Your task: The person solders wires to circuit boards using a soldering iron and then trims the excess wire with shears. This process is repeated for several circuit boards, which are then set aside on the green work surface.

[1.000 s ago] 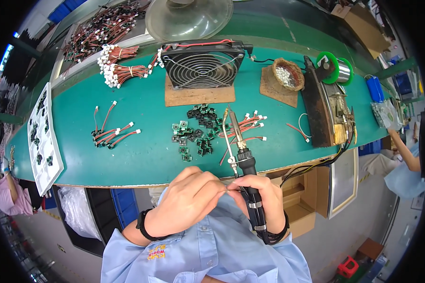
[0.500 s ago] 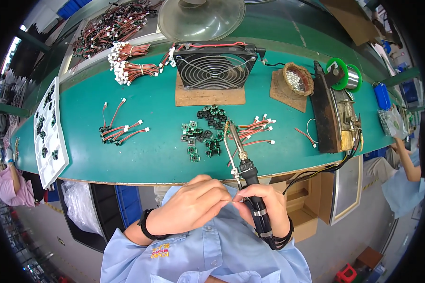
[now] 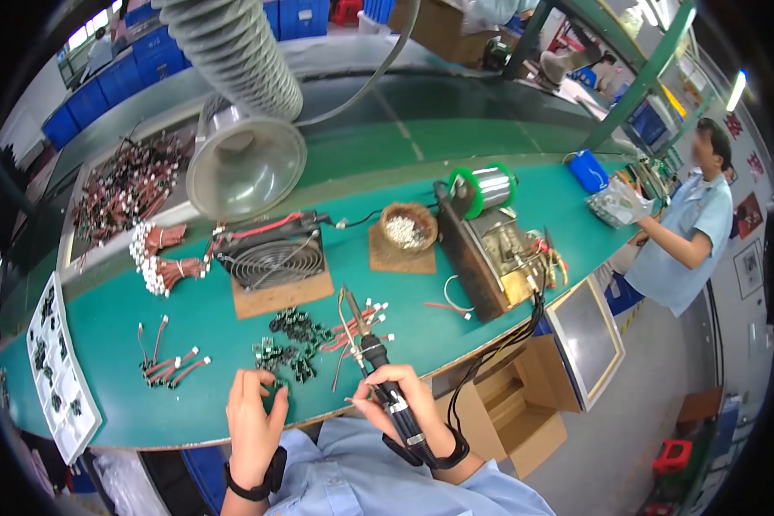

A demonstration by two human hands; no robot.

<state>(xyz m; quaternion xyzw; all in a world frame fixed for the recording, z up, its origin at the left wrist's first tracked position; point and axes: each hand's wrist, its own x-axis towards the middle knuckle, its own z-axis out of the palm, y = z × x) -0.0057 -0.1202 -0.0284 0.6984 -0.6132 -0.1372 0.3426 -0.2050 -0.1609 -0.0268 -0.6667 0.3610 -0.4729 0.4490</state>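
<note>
My right hand [image 3: 408, 391] grips a soldering iron [image 3: 375, 351] with a black handle, its metal tip pointing away over the bench. A thin rod runs alongside the iron's barrel. Something slim shows at my right thumb, too small to make out. At the bench's front edge, my left hand [image 3: 254, 417] has thumb and fingers around a small green circuit board [image 3: 279, 384]. Just beyond lies a pile of small black and green boards [image 3: 297, 331]. Red wires with white connectors [image 3: 353, 327] lie beside it, partly behind the iron.
Wired boards [image 3: 168, 365] and a white tray [image 3: 64, 378] lie left. Behind stand a fan [image 3: 275, 258], an extraction hood [image 3: 248, 168] and a bowl of white pellets [image 3: 407, 230]. To the right are a solder spool [image 3: 490, 187], iron stand [image 3: 482, 275] and a person [image 3: 684, 224].
My hands, together before, are now apart: the left has gone out to the boards at the bench edge. The right still holds the iron. The head view has turned toward the right and upward.
</note>
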